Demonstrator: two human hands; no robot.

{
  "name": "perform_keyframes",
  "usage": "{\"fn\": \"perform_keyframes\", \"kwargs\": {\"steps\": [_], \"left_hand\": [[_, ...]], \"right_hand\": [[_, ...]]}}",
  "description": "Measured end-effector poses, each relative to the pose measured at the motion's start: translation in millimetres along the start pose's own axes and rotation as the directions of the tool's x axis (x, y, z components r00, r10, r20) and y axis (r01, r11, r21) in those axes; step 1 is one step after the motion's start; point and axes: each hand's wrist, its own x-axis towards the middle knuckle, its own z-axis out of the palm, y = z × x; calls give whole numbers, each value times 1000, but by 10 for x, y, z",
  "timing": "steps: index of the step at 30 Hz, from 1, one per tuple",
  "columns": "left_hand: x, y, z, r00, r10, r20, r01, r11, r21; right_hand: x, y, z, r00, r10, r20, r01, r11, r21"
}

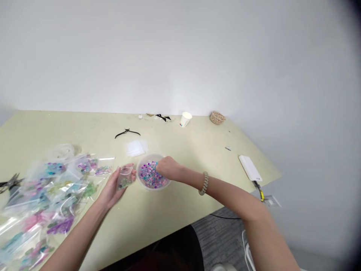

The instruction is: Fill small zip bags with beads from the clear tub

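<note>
A round white bowl point(139, 180) of purple, pink and blue beads stands on the table. Over its right side is my right hand point(170, 168), fingers curled down toward the beads; the fingertips are hidden, so anything between them cannot be seen. Just left of the bowl, my left hand point(116, 185) holds a small clear plastic bag point(124, 178) upright, with its mouth open and a few dark and greenish beads at the bottom.
Many clear bags of coloured beads point(59, 188) cover the table's left side. Behind lie black-handled pliers point(127, 131), white sheets point(135, 148), a paper cup point(185, 119) and a tub of brown bits point(217, 117). A white power bank point(250, 168) lies near the right edge.
</note>
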Motion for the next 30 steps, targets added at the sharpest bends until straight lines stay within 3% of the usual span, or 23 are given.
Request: {"fn": "perform_keyframes", "kwargs": {"steps": [16,30], "left_hand": [[-22,7,26,1000,-4,-11,4,1000,-2],[-31,9,26,1000,7,12,-7,1000,-4]], "right_hand": [[-16,126,-7,999,-43,-2,43,999,-13],[-38,65,39,1000,-27,9,27,999,34]]}}
